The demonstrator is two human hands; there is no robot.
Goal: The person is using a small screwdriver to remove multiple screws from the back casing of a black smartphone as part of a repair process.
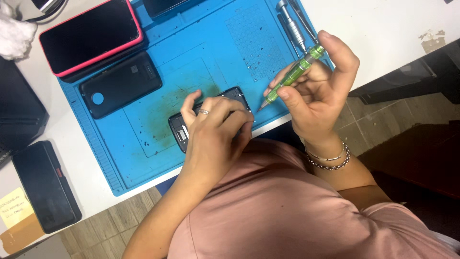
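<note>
An opened black phone body [178, 127] lies on a blue work mat [143, 158], most of it hidden under my left hand [215, 129], which presses down on it with curled fingers; a ring shows on one finger. My right hand [318, 84] holds a green precision screwdriver [292, 74] slanted, its tip pointing down-left, just off the phone's right end and slightly above the mat.
A black phone back cover [120, 84] and a red-cased phone [91, 33] lie at the mat's upper left. Silver tools [292, 26] rest at the mat's top right. Another dark phone [45, 184] and a yellow note [14, 206] sit on the white table at left.
</note>
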